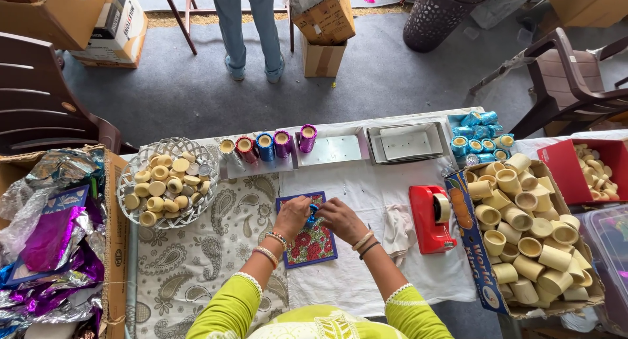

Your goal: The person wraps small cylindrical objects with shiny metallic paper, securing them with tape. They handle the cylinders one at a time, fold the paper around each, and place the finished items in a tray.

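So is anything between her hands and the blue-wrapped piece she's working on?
Nothing visible: both the left hand and the right hand already touch the blue-wrapped piece, held over the floral mat.

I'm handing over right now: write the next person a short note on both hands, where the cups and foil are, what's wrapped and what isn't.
Left hand and right hand: together over the floral mat, both pinching one small cup in blue foil.
Done: five foil-wrapped cups stand in a row on the metal tray; more blue wrapped ones are piled to the right of the trays.
Left: bare cups fill the cardboard box on the right.
Round discs sit in the wire basket; foil sheets on the far left; red tape dispenser beside the right hand.
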